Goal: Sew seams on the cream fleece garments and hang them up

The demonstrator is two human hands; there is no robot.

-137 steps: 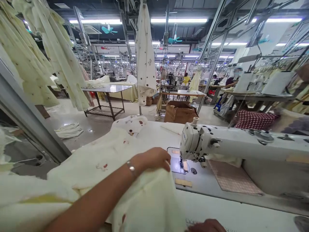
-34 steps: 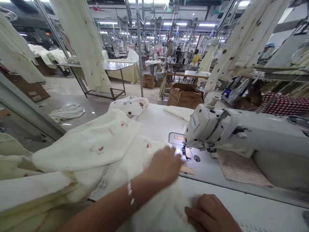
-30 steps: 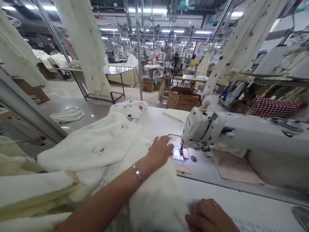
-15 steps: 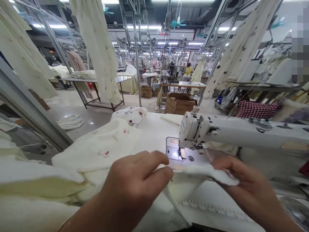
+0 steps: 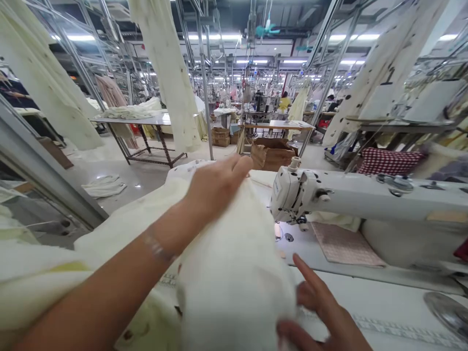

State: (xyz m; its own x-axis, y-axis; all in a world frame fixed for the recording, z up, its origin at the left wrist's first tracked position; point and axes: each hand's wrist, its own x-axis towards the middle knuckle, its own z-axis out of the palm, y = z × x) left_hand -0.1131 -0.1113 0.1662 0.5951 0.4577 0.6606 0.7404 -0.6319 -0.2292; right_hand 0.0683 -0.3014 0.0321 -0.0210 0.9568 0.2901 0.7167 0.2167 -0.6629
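My left hand is stretched forward, its fingers closed on the upper edge of a pale cream cloth. The cloth hangs from it toward me, blurred by motion, over the front of the sewing table. At the cloth's lower right edge is my right hand, fingers apart and index finger pointing forward; whether it touches the cloth I cannot tell. A white sewing machine stands to the right, its lit needle area partly hidden by the cloth. More cream fabric lies to the left.
A pink textured cloth lies under the machine arm. A measuring scale runs along the table front. Fabric strips hang from metal rails. Beyond are a cardboard box, a side table and a metal beam at left.
My left hand has moved forward and up, drawing the cloth across the needle area. My right hand has let go of the cloth edge and moved down and left, its fingers spreading.
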